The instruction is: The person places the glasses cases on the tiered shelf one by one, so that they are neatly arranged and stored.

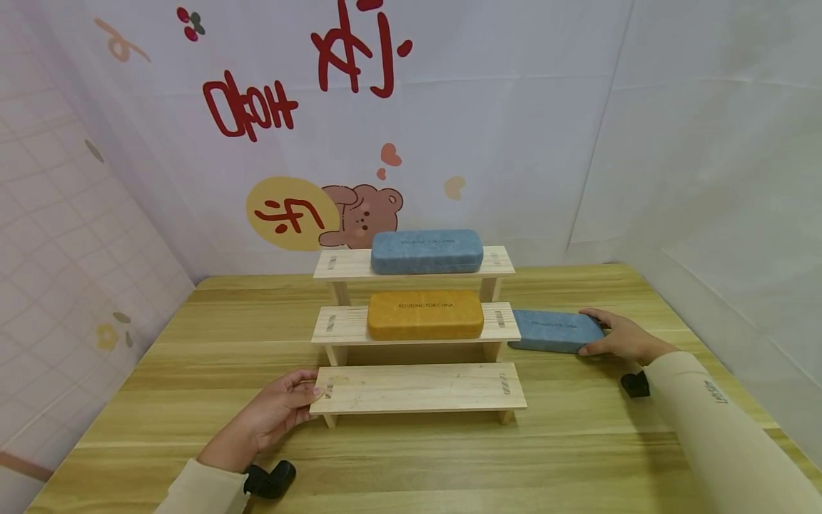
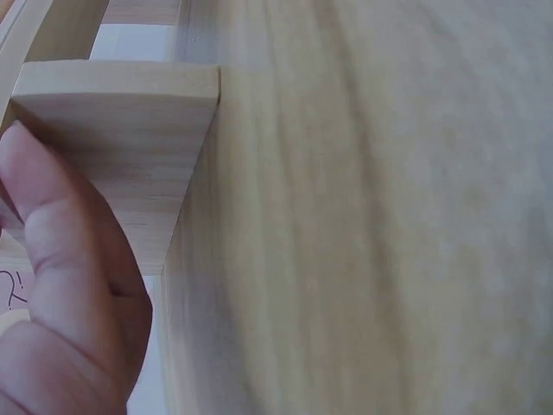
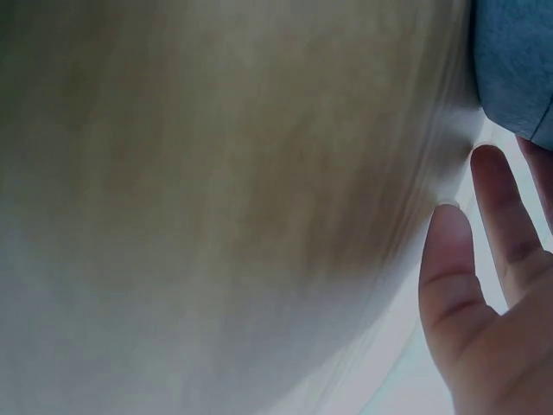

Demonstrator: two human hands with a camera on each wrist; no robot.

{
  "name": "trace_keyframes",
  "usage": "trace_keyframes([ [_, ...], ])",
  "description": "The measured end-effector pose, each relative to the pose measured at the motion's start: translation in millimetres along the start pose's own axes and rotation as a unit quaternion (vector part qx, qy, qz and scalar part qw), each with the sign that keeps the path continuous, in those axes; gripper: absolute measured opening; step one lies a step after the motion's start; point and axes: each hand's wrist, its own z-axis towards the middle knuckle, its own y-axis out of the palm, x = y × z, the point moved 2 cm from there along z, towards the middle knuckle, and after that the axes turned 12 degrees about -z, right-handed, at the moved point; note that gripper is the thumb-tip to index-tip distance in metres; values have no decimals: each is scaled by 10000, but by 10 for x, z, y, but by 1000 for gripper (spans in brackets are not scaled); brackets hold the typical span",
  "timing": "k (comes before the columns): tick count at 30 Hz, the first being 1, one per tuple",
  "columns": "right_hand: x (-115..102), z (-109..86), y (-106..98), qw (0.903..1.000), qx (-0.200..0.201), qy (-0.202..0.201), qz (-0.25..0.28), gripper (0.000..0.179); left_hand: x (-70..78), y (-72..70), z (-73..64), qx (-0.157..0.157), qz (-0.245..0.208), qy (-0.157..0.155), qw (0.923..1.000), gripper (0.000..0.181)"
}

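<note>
A three-step wooden stand [image 1: 417,389] stands on the table. At the left end of its lowest step, my left hand [image 1: 282,407] grips the board, thumb over the top edge; the left wrist view shows a finger against the wood beside the support leg [image 2: 121,138]. A blue glasses case [image 1: 555,331] lies flat on the table right of the stand, its left end behind the middle step. My right hand [image 1: 618,338] is at the case's right end, thumb and fingers spread about it. In the right wrist view the fingers [image 3: 501,207] are nearly straight beside the blue case [image 3: 518,60].
Another blue glasses case [image 1: 427,253] rests on the top step, and a mustard-yellow one [image 1: 425,315] on the middle step. The wooden table [image 1: 411,464] ends at a printed cloth backdrop [image 1: 514,143] behind and at both sides.
</note>
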Motion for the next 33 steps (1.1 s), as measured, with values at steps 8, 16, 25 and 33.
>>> trace_keyframes([
  [8,12,-9,5,9998,120,79,108,92,5,5,-1,-37,-15,-2,10000,59],
  [16,-17,-47,26,9991,312,-19,290,90,-10,2,-17,-25,20,-68,10000,61],
  [25,-70,-128,-11,9983,460,-14,363,88,-5,10,-20,-21,-18,-77,10000,61],
  [33,-55,-227,-82,9965,647,77,524,89,15,22,-19,-14,70,-81,9999,61],
])
